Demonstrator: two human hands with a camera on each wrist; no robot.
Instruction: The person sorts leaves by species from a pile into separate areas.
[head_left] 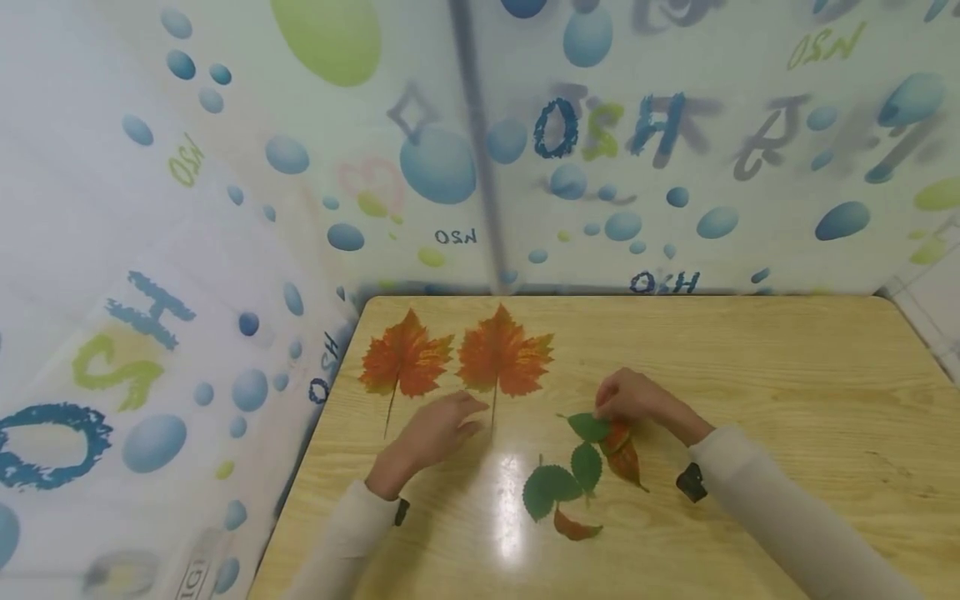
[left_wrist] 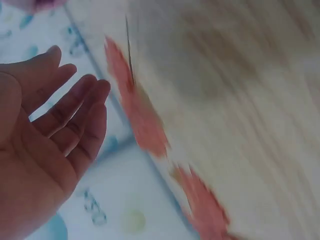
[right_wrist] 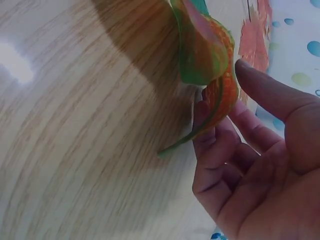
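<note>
Two orange-red maple leaves lie side by side at the table's far left, the left one and the right one, thin stems toward me. My left hand hovers by the right leaf's stem, fingers loosely bent and holding nothing. At the far end of a small group of leaves, my right hand pinches an orange leaf with green edges. A green-and-orange leaf overlaps it in the right wrist view. Green leaves and a reddish curled leaf lie nearer me.
The light wooden table meets a patterned curtain along its back edge and another on the left. A bright glare spot shows on the tabletop. Dark wrist devices are on both sleeves.
</note>
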